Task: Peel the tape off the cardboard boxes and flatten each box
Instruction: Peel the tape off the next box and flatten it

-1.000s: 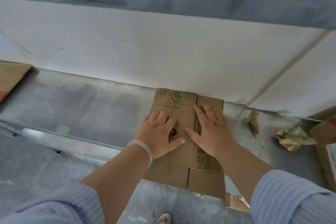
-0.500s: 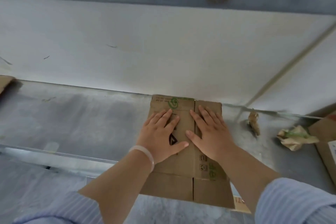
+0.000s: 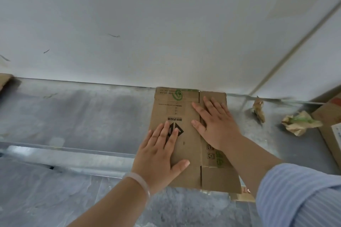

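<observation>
Presently: cardboard box [image 3: 187, 145], flattened, on the floor [image 3: 83, 116], far edge against the wall [image 3: 166, 24]. Hands spread flat, pressing it: left hand [image 3: 159, 155] farther from the wall, right hand [image 3: 216, 125] nearer. Best practice, as judged: bear weight along the creases.

A pale, translucent bangle [image 3: 139, 183] circles the wrist of the left hand [image 3: 159, 155] at lower centre of the frame, the forearm below it bare. At lower right, a light-blue sleeve [image 3: 299, 195] with fine lengthwise stripes covers the arm behind the right hand [image 3: 216, 121], ending well short of the wrist.
</observation>
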